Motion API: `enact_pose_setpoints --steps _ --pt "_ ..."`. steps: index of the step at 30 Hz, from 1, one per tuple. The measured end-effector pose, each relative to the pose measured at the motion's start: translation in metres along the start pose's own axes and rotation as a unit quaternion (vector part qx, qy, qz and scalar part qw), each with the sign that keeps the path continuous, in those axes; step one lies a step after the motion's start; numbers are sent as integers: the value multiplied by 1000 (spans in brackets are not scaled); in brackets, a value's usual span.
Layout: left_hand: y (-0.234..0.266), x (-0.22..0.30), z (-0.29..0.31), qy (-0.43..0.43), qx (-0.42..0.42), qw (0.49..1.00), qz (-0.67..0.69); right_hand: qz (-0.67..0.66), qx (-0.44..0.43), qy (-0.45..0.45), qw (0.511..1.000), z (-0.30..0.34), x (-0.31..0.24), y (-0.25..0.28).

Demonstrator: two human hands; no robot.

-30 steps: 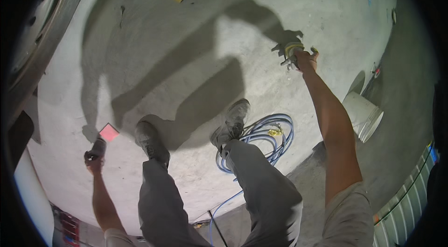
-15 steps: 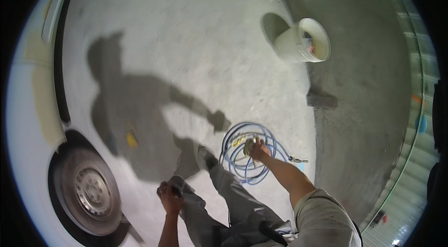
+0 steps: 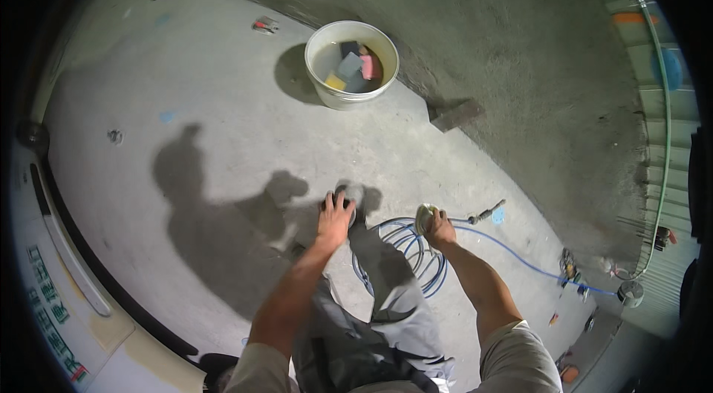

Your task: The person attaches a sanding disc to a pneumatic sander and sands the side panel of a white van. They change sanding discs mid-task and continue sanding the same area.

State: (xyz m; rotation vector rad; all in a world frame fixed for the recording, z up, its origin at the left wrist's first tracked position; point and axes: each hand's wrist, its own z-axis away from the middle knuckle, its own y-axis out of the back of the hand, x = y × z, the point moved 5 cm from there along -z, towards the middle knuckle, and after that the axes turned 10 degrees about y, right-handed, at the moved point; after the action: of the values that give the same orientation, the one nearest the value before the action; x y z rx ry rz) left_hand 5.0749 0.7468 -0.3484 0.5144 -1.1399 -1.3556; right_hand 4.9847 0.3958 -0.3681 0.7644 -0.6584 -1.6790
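My right hand (image 3: 441, 229) grips a round, flat-looking olive-tan thing (image 3: 425, 219) by its edge; its kind does not show clearly. Below and beside it lies a coiled blue hose (image 3: 432, 280) on the concrete floor, with a dark metal end fitting (image 3: 488, 212). In front of my shoe, my left hand (image 3: 336, 219) has its fingers curled over something dark. Hand and shoe overlap there, so I cannot make out what it holds.
Beyond my hands stands a white bucket (image 3: 327, 93) holding water and several sponges. A dark block (image 3: 457, 117) rests against the grey wall (image 3: 520, 44). Red-handled pliers (image 3: 265, 25) lie far left of the bucket. A vehicle (image 3: 82, 304) borders the left. Tools (image 3: 570, 267) lie at right.
My view has swung right, bringing the bucket to the middle and the vehicle lower left. My left hand has moved forward towards the shoe; the right still grips the round thing by the hose.
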Motion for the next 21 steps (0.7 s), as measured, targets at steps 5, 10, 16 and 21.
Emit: enact_pose_setpoints --steps 5,10,16,21 --pt "-14 50 -163 3 -58 996 -61 -61 13 -42 997 -132 40 -13" --pt "-57 97 -323 -60 -36 992 -105 -49 70 13 996 -283 76 -14" --pt "-135 129 -468 -128 -47 976 -168 -101 122 -25 987 -426 105 -15" --pt "-181 131 -517 -139 -113 970 -167 -131 102 -64 984 -476 110 -38"
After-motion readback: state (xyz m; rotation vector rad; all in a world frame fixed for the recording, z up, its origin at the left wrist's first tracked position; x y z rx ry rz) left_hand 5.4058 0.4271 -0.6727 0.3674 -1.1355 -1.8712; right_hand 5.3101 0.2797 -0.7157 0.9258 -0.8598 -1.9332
